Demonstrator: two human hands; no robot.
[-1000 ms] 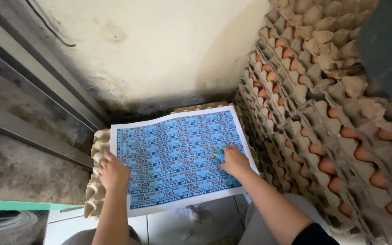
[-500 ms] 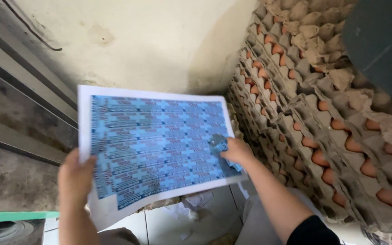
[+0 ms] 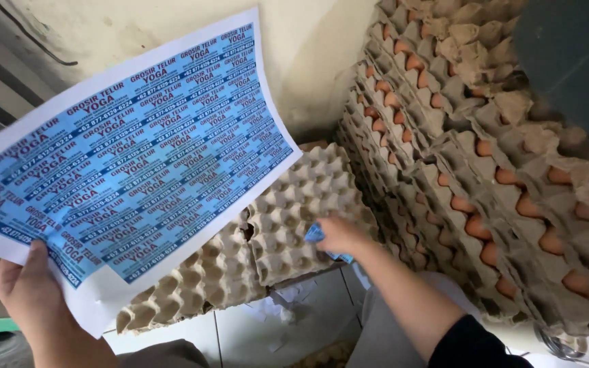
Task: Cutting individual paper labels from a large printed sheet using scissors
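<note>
Head view: sheet lifted since earlier
Left hand: grips blue label sheet by its lower edge, raised off the tray stack
Right hand: closed on small blue label, now over empty egg trays

Stacked cardboard trays filled with brown eggs occupy the right side, leaning in tall tiers. Left of that stack rises a stained cream plaster wall, a thin dark cable running across its upper left part. Below the stack's foot lies white tiled floor bearing torn paper scraps.
</note>
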